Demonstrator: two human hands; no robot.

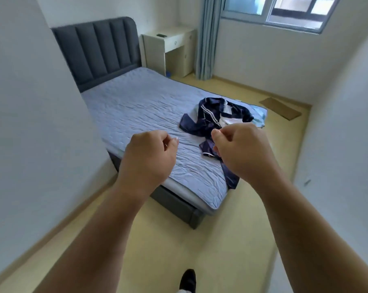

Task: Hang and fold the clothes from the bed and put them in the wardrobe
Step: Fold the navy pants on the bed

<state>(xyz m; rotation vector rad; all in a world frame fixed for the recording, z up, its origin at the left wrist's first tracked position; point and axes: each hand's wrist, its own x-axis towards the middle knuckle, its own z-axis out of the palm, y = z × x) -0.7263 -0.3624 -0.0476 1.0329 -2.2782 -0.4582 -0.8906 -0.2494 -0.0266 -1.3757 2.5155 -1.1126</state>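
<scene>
I see my left hand [149,153] raised before the foot of the bed [136,106], fingers curled in on nothing. My right hand [240,146] is curled the same way and empty. Just beyond it, dark blue clothes [206,121] lie heaped by the bed's right edge, untouched.

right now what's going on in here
A person stands near the foot of the bed, both arms stretched toward it. The left hand and right hand have curled fingers and hold nothing. A heap of navy clothes lies on the bed near its foot end, not yet picked up.
</scene>
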